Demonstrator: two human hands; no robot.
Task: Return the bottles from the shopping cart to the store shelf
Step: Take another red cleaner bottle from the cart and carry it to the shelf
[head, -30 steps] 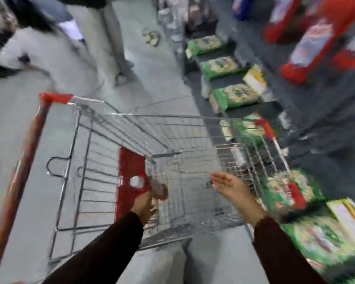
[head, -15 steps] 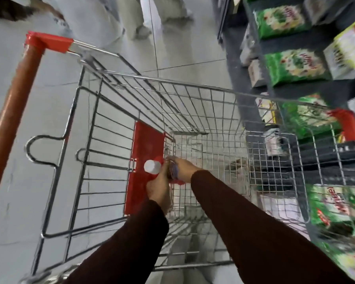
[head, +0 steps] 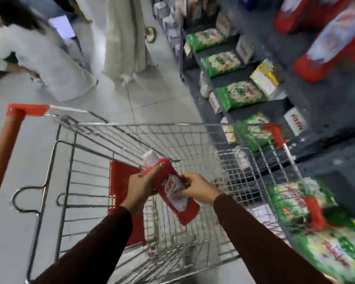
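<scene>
A red bottle [head: 173, 193] with a white cap and a pale label hangs tilted above the wire shopping cart [head: 131, 128], cap pointing up and away. My left hand [head: 140, 185] grips its upper part near the neck. My right hand [head: 199, 188] holds its right side at the label. Both sleeves are dark brown. The cart basket below looks bare apart from its red child-seat flap [head: 119, 181]. The dark store shelf [head: 275, 111] runs along the right, stocked with green packets and red packs.
Two people in pale clothes [head: 123, 37] stand on the tiled aisle beyond the cart. The cart's orange handle [head: 2, 144] lies at the left. Green packets [head: 240, 95] and a yellow box [head: 265, 76] fill the shelf levels close to the cart's right side.
Both hands have lifted the red bottle up out of the cart basket. The right hand, free a second ago, now holds the bottle's side. The view has tilted up.
</scene>
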